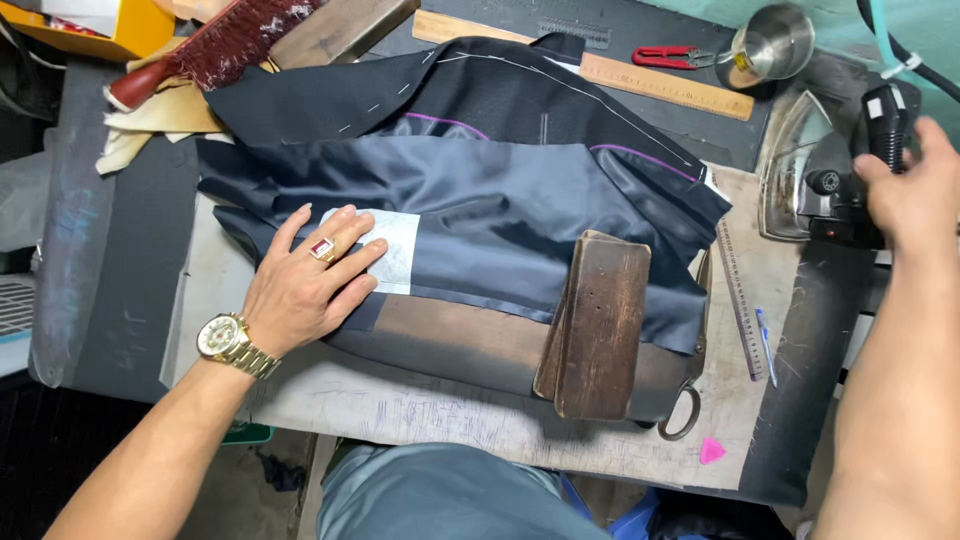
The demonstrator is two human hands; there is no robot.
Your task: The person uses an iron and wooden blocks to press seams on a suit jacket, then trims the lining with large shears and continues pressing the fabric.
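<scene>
Pressing flat and open on the white patch [385, 250], the left grip [305, 285] steadies dark cloth [500, 215] while the right grip [915, 195] clasps the iron [830, 175].

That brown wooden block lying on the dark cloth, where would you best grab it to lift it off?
Probably across its long sides near the middle, coming from above. The wooden block lies flat on the dark cloth, long and fairly narrow, its top bare. The left hand presses the white patch; the right hand grips the iron.
</scene>
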